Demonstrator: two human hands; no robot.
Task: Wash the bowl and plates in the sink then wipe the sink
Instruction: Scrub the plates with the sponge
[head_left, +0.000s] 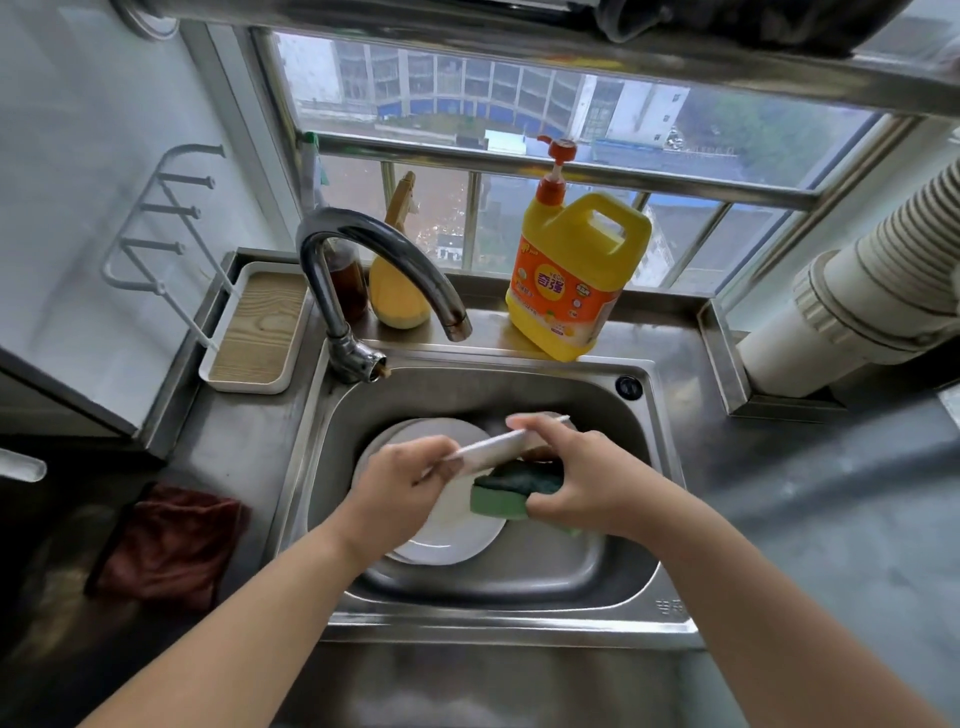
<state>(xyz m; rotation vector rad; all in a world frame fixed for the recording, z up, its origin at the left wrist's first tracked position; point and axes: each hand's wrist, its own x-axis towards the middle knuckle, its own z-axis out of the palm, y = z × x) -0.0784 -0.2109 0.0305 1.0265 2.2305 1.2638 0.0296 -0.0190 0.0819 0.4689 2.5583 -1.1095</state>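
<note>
Left hand (402, 480) grips a white plate (493, 446) by its near rim, tipped up on edge over the sink (524, 571), likely so the sponge can reach a face and water can drain off. Right hand (576, 475) is closed around a green sponge (511, 491), dark scouring side up, pressed against the plate's underside; thumb and fingers also brace the far rim. The plate is blurred; whether it is turning I cannot tell.

Under both hands: more white plates (447, 525) stacked flat in the basin, waiting. No bowl clearly visible; something brownish shows just beyond the right hand, too hidden to name. Judged: washing stage, sink wipe not yet begun.

Left of the left hand, on the counter (234, 452): a dark red cloth (166, 545), handy for the wipe.

Beyond the hands: curved faucet (374, 270), spout above the basin, no water visible. Right of it a yellow dish-soap jug (571, 275) with pump, within reach on the ledge. Far left, a tray with wood-grain base (260, 327) and white rack (161, 218), probably for drying. Window (519, 130) behind.
</note>
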